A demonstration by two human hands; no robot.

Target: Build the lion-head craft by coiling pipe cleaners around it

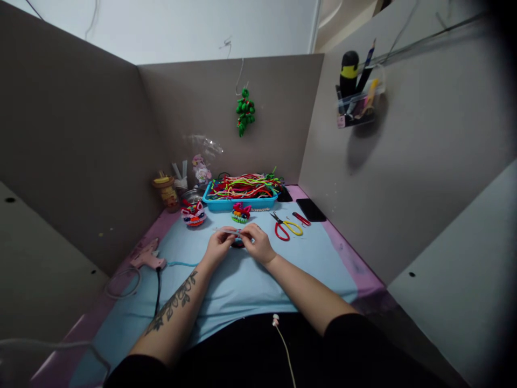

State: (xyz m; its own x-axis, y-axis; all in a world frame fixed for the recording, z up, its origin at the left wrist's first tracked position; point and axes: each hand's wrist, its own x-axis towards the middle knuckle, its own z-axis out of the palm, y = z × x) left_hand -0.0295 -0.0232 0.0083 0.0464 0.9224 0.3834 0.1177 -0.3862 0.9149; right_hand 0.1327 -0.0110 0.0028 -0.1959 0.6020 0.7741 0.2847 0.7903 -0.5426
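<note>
My left hand (220,243) and my right hand (258,243) meet over the middle of the blue cloth, fingers closed in a pinch. A thin pale strip (231,231) runs between their fingertips; its exact kind is too small to tell. Just under the fingers sits a dark, partly coloured piece (238,243), mostly hidden by my hands. Beyond them stands a small knotted-cord animal head (241,213) in red, orange and green. A similar pink and red head (194,214) is further left.
A blue tray (242,205) of colourful cords stands at the back. Scissors-like pliers (288,226), a red snipper (301,219) and a black phone (311,210) lie right. On the left are a pink glue gun (148,258) with its cable and a jar (166,193). Partitions enclose the table.
</note>
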